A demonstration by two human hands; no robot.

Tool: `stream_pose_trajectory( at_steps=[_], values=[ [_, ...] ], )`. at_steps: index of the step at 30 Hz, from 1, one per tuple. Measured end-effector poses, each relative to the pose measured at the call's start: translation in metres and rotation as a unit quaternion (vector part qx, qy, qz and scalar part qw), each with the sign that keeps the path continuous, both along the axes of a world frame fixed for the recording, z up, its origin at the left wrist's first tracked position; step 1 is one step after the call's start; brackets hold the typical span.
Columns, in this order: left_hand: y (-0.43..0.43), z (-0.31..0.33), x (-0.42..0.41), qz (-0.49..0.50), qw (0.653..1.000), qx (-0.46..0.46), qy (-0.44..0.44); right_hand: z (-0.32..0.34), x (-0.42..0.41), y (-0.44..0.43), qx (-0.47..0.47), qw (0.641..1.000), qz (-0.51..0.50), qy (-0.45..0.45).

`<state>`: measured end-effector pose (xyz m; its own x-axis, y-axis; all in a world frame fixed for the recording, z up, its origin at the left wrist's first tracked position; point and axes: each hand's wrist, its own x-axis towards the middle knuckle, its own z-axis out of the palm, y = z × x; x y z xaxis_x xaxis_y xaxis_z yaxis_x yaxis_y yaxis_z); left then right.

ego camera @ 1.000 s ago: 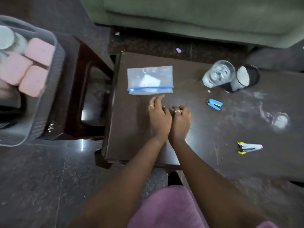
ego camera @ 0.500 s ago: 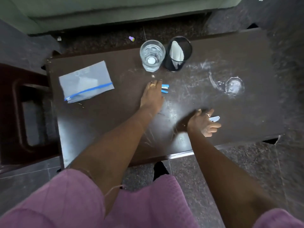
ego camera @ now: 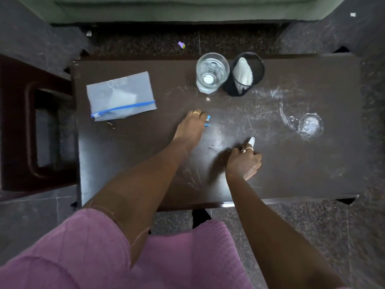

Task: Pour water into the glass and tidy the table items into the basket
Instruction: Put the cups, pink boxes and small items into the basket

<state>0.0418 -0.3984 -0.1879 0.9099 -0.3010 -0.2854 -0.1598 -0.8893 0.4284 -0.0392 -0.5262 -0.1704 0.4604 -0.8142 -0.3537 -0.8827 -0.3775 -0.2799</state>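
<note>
On the dark table [ego camera: 125, 163], my left hand [ego camera: 190, 127] lies over a small blue clip [ego camera: 208, 120], whose tip pokes out past the fingers. My right hand [ego camera: 243, 162] is closed around a white clip [ego camera: 251, 141], only its white end showing. A clear glass [ego camera: 212, 73] with water stands at the table's far edge, beside a black mesh cup [ego camera: 244, 75] holding a white cloth. A zip pouch with a blue strip [ego camera: 120, 97] lies flat at the left. The basket is out of view.
A dark wooden stool [ego camera: 31, 126] stands left of the table. A wet ring and puddle [ego camera: 310, 125] mark the table's right side. A green sofa [ego camera: 187, 7] runs along the far side. A small purple item [ego camera: 181, 44] lies on the floor behind the table.
The view swung right, away from the basket. My hands parted: the left went to the blue clip, the right to the white clip and closed on it, lifting its end.
</note>
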Motion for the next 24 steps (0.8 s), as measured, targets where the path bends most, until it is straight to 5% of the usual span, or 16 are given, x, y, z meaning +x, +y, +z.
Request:
stream_pose_trajectory(
  at_steps=[5,10,15,19,21,24],
  values=[
    [0.075,0.006,-0.009,0.067,0.997,-0.039,-0.027,0.018,0.022,0.075,0.100,0.986,0.081,-0.109],
    [0.163,0.027,-0.018,0.224,0.969,-0.071,-0.075,0.037,0.042,0.173,0.327,0.925,0.092,-0.174],
    [0.258,0.073,-0.031,0.397,0.895,-0.122,-0.165,0.057,0.054,0.272,0.485,0.849,0.156,-0.140],
    [0.335,0.114,-0.052,0.499,0.823,-0.052,-0.268,0.076,0.060,0.336,0.521,0.812,0.229,-0.129],
    [0.373,0.128,-0.065,0.557,0.789,-0.006,-0.259,0.086,0.060,0.364,0.539,0.790,0.260,-0.132],
    [0.414,0.132,-0.087,0.607,0.782,0.053,-0.133,0.099,0.061,0.401,0.562,0.762,0.290,-0.138]
  ],
)
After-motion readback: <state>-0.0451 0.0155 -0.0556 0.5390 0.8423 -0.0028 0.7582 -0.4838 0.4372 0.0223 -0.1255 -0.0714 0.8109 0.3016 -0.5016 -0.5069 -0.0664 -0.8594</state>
